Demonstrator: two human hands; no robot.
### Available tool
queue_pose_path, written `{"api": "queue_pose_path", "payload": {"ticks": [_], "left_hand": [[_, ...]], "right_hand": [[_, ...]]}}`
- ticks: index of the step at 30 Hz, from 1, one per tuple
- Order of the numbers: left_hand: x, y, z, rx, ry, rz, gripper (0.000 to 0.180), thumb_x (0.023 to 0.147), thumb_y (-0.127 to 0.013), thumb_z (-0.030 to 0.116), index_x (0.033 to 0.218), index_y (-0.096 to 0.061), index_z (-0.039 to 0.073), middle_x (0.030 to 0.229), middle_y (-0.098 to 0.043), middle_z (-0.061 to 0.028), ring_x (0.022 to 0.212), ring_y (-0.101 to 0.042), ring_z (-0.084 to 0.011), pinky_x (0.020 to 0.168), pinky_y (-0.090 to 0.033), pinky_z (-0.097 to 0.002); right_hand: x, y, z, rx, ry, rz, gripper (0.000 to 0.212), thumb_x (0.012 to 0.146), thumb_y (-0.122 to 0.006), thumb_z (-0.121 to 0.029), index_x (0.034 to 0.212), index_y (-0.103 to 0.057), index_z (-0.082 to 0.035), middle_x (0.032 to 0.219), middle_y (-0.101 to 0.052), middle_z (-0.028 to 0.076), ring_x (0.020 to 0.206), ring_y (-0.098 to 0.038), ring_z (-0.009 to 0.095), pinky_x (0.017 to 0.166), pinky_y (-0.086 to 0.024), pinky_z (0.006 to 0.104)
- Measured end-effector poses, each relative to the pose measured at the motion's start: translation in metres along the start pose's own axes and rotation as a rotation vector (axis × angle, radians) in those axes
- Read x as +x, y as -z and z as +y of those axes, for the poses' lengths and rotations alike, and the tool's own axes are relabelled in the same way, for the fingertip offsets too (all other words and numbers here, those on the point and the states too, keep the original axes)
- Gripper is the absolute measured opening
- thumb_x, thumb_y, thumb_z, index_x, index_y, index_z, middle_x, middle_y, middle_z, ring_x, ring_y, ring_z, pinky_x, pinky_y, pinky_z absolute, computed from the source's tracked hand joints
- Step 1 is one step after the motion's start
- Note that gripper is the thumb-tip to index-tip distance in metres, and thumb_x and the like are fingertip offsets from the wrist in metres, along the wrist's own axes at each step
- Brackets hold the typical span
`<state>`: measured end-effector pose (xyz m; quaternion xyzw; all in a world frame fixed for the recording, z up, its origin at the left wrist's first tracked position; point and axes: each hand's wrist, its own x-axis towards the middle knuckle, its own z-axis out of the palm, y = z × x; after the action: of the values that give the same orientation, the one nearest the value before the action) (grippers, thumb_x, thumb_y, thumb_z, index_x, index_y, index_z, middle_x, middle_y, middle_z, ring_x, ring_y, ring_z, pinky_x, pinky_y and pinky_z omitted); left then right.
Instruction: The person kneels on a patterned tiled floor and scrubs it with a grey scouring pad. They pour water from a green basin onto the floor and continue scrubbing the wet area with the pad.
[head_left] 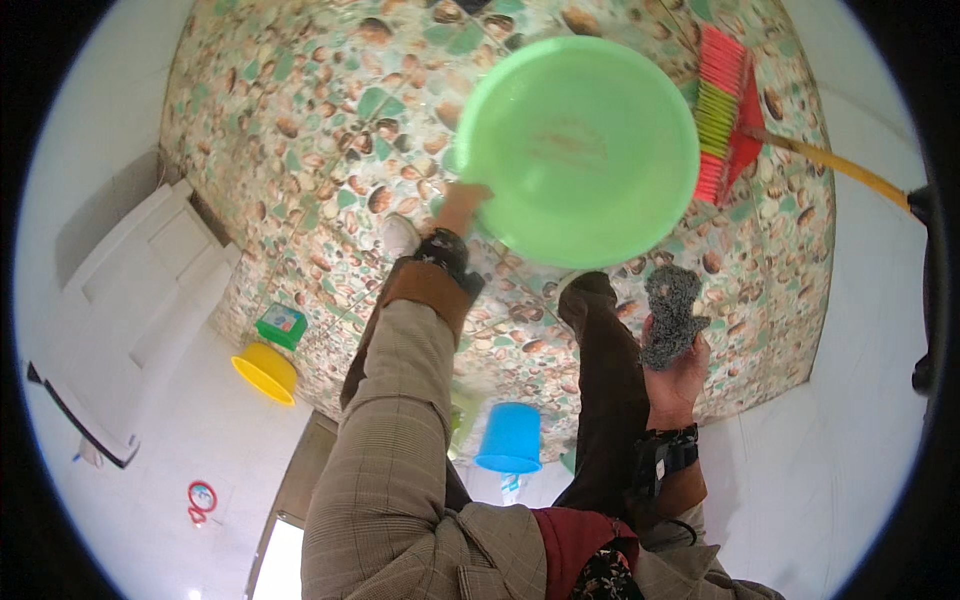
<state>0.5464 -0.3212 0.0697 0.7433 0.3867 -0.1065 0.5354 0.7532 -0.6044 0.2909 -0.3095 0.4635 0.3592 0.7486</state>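
My left hand grips the rim of a round light-green plastic basin, holding it out in front of me with its inside facing the camera. To its lower right, my right hand is closed on a grey metal scouring pad, raised just below the basin and apart from it. Both forearms come up from the lower edge in checked sleeves with dark wrist straps.
A pebble-patterned floor lies below. A red and green broom with a yellow handle lies at the upper right. A yellow basin, a green box and a blue bucket stand near white tiled walls. My legs and shoes show beneath the basin.
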Motion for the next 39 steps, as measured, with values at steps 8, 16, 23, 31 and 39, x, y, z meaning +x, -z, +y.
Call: {"api": "queue_pose_path", "payload": {"ticks": [8,16,23,31,39], "left_hand": [[-0.073,-0.024,0.013,0.248,-0.255,0.290,0.014,0.076,-0.051,0.003,0.088,-0.059,0.007,0.087,-0.061,-0.0113,0.078,-0.056,-0.0284,0.071,-0.042,-0.0369],[-0.139,0.001,0.003,0.055,0.136,0.274,0.013,0.069,-0.061,0.010,0.081,-0.060,0.006,0.077,-0.060,-0.0138,0.075,-0.058,-0.0301,0.067,-0.044,-0.0372],[-0.242,0.061,-0.053,0.101,0.148,0.562,0.020,0.066,-0.058,0.001,0.084,-0.062,0.007,0.082,-0.062,-0.0135,0.077,-0.060,-0.0275,0.066,-0.047,-0.0350],[-0.282,0.233,-0.056,0.294,0.432,0.612,0.011,0.074,-0.052,0.001,0.083,-0.059,0.004,0.083,-0.062,-0.0184,0.078,-0.060,-0.0357,0.070,-0.047,-0.0414],[-0.281,0.330,-0.088,0.092,0.815,0.734,0.017,0.075,-0.056,0.005,0.090,-0.062,0.008,0.088,-0.064,-0.0156,0.088,-0.061,-0.0328,0.075,-0.048,-0.0399]], "right_hand": [[0.005,-0.001,0.014,-0.284,-0.085,-0.076,0.044,0.089,-0.049,-0.022,0.129,-0.042,-0.004,0.127,-0.048,0.013,0.115,-0.046,0.028,0.100,-0.037,0.0441],[-0.006,-0.016,0.031,-0.526,-0.248,-0.158,0.041,0.090,-0.048,-0.021,0.128,-0.042,-0.005,0.124,-0.050,0.010,0.109,-0.049,0.026,0.093,-0.042,0.0421],[-0.027,-0.046,0.086,-0.498,-0.280,-0.137,0.042,0.089,-0.051,-0.018,0.128,-0.042,-0.004,0.124,-0.049,0.011,0.113,-0.047,0.025,0.096,-0.041,0.0413],[-0.071,-0.082,0.176,-0.528,-0.338,-0.247,0.042,0.089,-0.052,-0.018,0.127,-0.042,-0.002,0.123,-0.049,0.012,0.111,-0.048,0.026,0.094,-0.042,0.0426],[-0.111,-0.115,0.241,-0.611,-0.282,-0.252,0.039,0.089,-0.050,-0.018,0.124,-0.045,-0.002,0.121,-0.051,0.012,0.109,-0.050,0.027,0.093,-0.043,0.0414]]}}
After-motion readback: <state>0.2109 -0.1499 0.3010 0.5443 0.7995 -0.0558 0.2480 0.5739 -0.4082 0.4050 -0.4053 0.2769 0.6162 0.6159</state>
